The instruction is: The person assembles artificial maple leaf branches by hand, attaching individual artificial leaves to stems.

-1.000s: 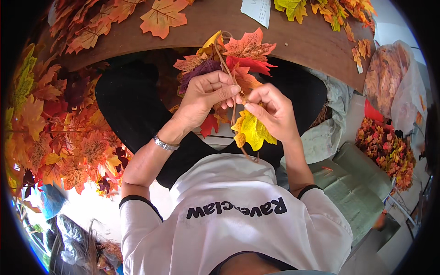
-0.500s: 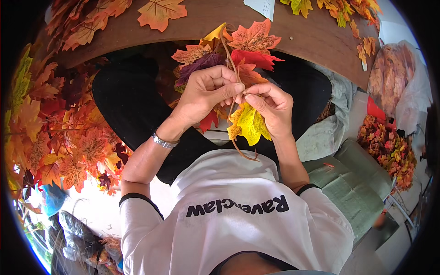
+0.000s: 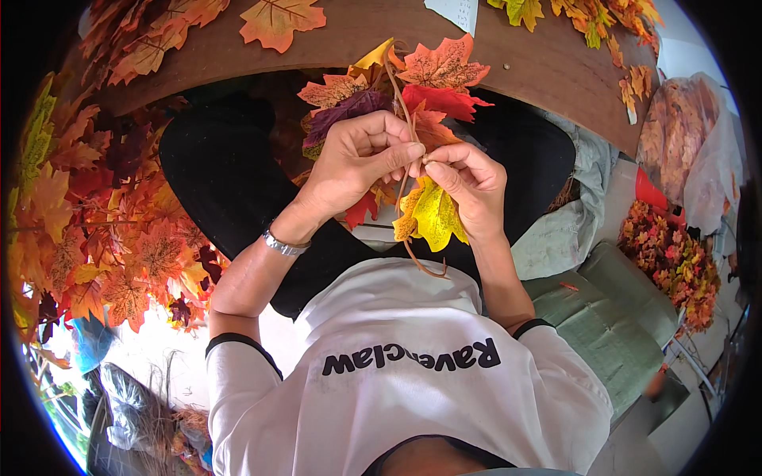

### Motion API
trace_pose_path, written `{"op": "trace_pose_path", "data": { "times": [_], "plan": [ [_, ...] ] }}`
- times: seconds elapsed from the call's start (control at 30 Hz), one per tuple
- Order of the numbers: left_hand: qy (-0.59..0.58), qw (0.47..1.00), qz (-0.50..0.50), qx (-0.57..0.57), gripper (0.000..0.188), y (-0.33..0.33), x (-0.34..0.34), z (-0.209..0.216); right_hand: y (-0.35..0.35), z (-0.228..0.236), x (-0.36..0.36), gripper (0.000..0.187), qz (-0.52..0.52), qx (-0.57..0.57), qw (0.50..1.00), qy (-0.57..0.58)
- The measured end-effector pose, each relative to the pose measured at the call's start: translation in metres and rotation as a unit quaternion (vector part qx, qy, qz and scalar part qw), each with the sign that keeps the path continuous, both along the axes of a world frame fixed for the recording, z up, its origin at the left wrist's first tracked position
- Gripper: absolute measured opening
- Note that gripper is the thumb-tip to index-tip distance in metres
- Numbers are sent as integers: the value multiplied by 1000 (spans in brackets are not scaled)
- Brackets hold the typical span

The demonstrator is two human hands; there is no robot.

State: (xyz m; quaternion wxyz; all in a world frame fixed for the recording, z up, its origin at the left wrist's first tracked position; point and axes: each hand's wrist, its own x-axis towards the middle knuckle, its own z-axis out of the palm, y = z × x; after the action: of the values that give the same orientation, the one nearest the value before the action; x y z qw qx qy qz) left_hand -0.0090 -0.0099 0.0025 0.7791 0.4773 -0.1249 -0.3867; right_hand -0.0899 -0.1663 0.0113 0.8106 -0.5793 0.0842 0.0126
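A garland of artificial maple leaves hangs in front of my lap, strung on a thin brown vine (image 3: 409,254) that runs down between my hands. My left hand (image 3: 367,152) is closed, thumb and fingers pinching the vine. Close beside it, my right hand (image 3: 474,186) pinches a thin leaf stem against the vine, the fingertips of both hands nearly touching. Just below that pinch hangs a yellow leaf (image 3: 435,216). Orange leaves (image 3: 444,65), a red leaf (image 3: 444,99) and a dark purple leaf (image 3: 345,113) spread beyond my fingers. The exact joint is hidden by the fingertips.
A curved brown table (image 3: 357,28) lies ahead, with loose orange leaves (image 3: 282,22) and a white paper (image 3: 456,12) on it. Leaf garlands (image 3: 119,238) are heaped at left. At right are a green cushioned surface (image 3: 595,317), a leaf bunch (image 3: 671,262) and a plastic bag (image 3: 710,182).
My hands and the garland have hardly moved. Thin dark strands have come into view at the lower left.
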Motion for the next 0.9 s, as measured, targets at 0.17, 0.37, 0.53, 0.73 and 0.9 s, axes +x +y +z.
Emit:
{"op": "trace_pose_path", "data": {
  "times": [0.17, 0.37, 0.53, 0.73, 0.9],
  "plan": [
    [-34, 999, 13, 7, 8, -2, -2, -2, 1, 0, -1, 10, -12, 13, 1000, 20],
    [1, 1000, 9, 1, 8, -2, -1, -2, 2, -4, -2, 11, -31, -10, 999, 33],
    [-14, 1000, 9, 7, 8, -2, -3, -1, 4, -3, -1, 12, -32, -6, 999, 36],
    [-31, 999, 5, 16, 9, -2, -3, -4, 5, -5, -2, 12, -32, -20, 998, 48],
    [-32, 999, 2, 22, 9, -4, -7, -6, 1, 1, 4, 12, -40, -15, 998, 53]
  ]
}}
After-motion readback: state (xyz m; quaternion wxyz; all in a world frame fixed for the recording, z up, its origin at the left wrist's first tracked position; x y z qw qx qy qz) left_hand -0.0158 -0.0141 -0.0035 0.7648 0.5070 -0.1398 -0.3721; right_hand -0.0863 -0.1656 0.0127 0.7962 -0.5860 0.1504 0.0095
